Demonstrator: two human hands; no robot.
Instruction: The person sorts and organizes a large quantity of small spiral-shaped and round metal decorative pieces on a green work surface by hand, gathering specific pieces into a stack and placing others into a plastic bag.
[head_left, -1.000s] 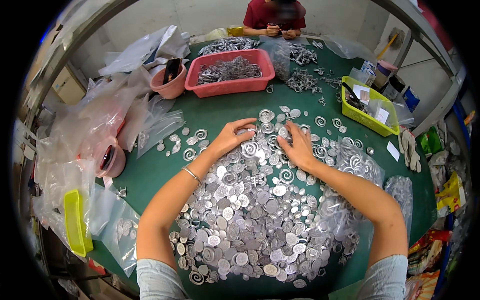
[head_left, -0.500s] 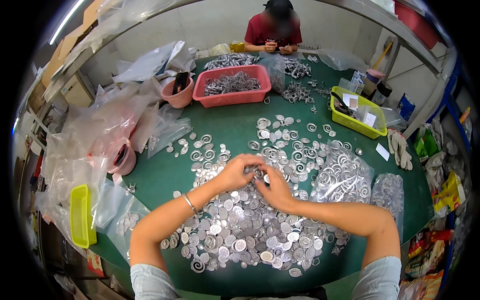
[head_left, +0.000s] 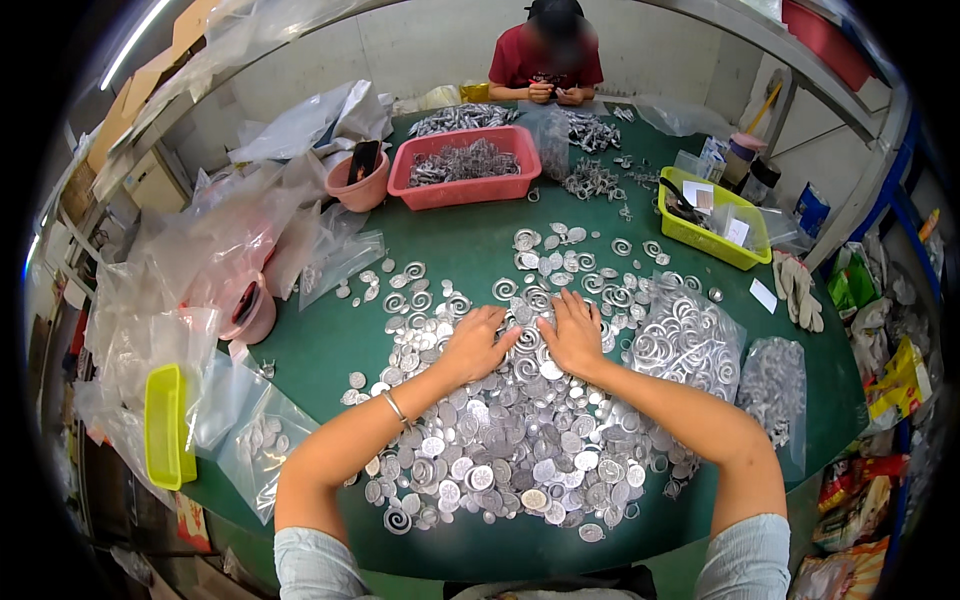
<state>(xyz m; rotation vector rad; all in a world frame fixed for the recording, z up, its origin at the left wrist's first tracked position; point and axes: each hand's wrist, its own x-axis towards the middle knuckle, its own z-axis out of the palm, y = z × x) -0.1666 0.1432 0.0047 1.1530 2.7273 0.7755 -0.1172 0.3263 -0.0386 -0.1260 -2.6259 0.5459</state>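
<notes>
A broad heap of silvery metal pieces (head_left: 500, 440), mostly flat ovals and discs, spreads over the green table in front of me. Spiral pendants (head_left: 505, 289) lie mixed in along its far side. My left hand (head_left: 478, 342) rests palm down on the heap, its fingers stretched out. Beside it, my right hand (head_left: 575, 335) lies flat on the pieces with its fingers apart. Some spirals sit in the gap between the two hands. Whatever is beneath the palms is hidden. A clear bag of spirals (head_left: 685, 340) lies right of my right hand.
A pink tray (head_left: 400, 180) of metal parts stands at the back, near a pink bowl (head_left: 358, 190). Yellow-green baskets stand right (head_left: 745, 258) and left (head_left: 170, 430). Gloves (head_left: 798, 290) lie at the right edge. Plastic bags cover the left side. A person (head_left: 546, 70) sits opposite.
My hands were close together above the heap, fingers curled around some metal pieces. Now they are apart and flat on the heap, and the pieces are out of them.
</notes>
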